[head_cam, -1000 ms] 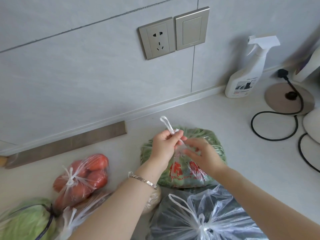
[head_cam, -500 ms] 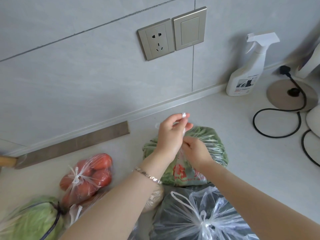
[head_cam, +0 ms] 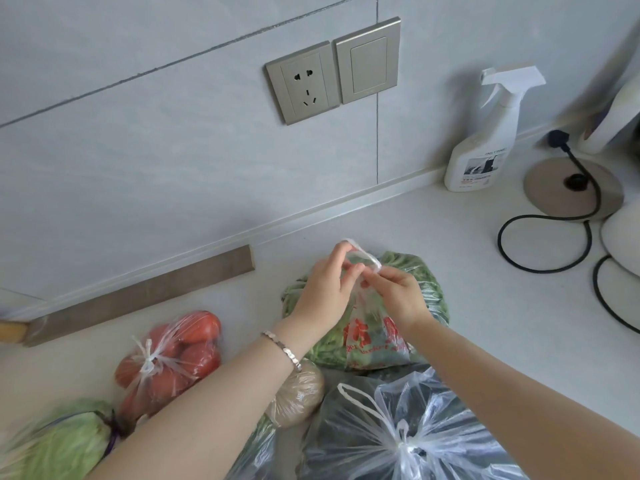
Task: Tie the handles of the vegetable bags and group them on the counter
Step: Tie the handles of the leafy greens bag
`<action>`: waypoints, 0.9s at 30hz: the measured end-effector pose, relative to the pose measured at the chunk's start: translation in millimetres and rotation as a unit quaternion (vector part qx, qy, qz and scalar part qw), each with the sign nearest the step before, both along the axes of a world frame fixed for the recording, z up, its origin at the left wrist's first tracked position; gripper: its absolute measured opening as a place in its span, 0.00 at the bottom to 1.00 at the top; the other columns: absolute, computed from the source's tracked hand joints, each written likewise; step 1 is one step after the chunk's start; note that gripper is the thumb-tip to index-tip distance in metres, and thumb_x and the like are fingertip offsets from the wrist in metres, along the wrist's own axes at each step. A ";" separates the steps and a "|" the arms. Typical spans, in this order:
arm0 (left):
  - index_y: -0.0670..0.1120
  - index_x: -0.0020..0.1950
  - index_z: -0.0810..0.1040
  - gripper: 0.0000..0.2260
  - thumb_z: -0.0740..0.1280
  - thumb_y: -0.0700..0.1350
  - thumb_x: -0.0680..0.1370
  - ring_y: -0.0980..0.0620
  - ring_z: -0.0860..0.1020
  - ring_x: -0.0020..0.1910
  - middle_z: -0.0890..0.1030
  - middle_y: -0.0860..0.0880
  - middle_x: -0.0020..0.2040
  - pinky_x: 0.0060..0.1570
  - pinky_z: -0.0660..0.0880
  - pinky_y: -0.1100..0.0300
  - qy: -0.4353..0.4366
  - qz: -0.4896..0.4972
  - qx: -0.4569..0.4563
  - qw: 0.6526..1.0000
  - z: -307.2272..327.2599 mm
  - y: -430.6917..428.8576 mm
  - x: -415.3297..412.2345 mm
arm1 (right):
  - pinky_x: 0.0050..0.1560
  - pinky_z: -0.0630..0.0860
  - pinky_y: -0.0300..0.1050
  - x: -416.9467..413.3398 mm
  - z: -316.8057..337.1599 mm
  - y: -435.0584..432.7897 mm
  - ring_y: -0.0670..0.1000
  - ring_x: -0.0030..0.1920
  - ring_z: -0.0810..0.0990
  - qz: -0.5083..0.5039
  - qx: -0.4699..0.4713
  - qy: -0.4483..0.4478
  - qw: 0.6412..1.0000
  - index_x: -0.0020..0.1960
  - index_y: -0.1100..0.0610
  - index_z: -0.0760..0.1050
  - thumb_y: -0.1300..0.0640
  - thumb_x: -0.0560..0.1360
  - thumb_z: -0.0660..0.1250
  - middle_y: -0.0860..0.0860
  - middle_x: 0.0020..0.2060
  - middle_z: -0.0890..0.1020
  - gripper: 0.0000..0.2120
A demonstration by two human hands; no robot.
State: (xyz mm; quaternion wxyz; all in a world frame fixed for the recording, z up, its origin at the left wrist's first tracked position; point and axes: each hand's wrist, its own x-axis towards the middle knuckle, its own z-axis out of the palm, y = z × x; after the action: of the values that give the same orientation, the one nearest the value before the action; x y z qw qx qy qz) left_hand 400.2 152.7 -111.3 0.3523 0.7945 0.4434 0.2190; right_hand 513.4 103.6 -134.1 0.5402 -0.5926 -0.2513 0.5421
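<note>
A clear bag of green vegetables (head_cam: 427, 289) with red print lies on the counter in the middle. Above it my left hand (head_cam: 327, 289) and my right hand (head_cam: 398, 296) each pinch its twisted white handles (head_cam: 363, 254), which loop between my fingertips. To the left sits a bag of tomatoes (head_cam: 176, 358) with a knotted top. A cabbage bag (head_cam: 59, 445) lies at the bottom left. A dark-filled clear bag (head_cam: 408, 431) with tied handles sits near me, and a small brownish bag (head_cam: 301, 393) shows under my left wrist.
The tiled wall with a socket and a switch (head_cam: 332, 74) rises behind. A spray bottle (head_cam: 485, 143), a round base (head_cam: 568, 192) with a black cord (head_cam: 526, 265) and a white appliance (head_cam: 623, 244) stand at the right. A knife blade (head_cam: 145, 296) lies along the wall.
My hands have shifted slightly right over the green bag. The handle, earlier held up by my left fingertips, now loops across between both hands.
</note>
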 end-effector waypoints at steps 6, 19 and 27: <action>0.51 0.51 0.69 0.12 0.69 0.41 0.74 0.61 0.73 0.36 0.78 0.59 0.40 0.39 0.69 0.71 -0.128 0.124 -0.019 0.984 -11.0 -13.9 -2.8 | 0.28 0.71 0.28 -4.1 -3.7 -3.3 0.37 0.26 0.75 -0.050 0.005 -0.025 0.998 0.36 0.58 0.80 0.61 0.74 0.66 0.44 0.27 0.79 0.09; 0.44 0.57 0.73 0.14 0.66 0.50 0.75 0.51 0.77 0.42 0.79 0.48 0.50 0.42 0.73 0.59 0.060 0.004 -0.036 0.998 -15.6 -4.9 -2.8 | 0.25 0.68 0.38 4.1 -12.8 -11.4 0.46 0.23 0.70 -0.024 0.082 -0.328 0.941 0.33 0.62 0.77 0.58 0.76 0.63 0.57 0.26 0.79 0.14; 0.41 0.50 0.82 0.09 0.65 0.43 0.76 0.49 0.78 0.45 0.82 0.44 0.46 0.49 0.75 0.55 0.050 0.030 -0.032 0.998 -16.1 -7.2 5.0 | 0.24 0.67 0.36 -4.0 -14.1 6.2 0.46 0.23 0.68 -0.108 -0.079 -0.163 0.978 0.38 0.57 0.77 0.56 0.73 0.68 0.49 0.24 0.76 0.06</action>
State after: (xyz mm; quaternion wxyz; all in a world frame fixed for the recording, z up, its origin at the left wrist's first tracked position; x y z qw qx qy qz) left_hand 405.2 145.5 -127.3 0.3479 0.7793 0.4907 0.1754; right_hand 509.4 109.8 -148.3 0.4987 -0.7375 -0.2269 0.3950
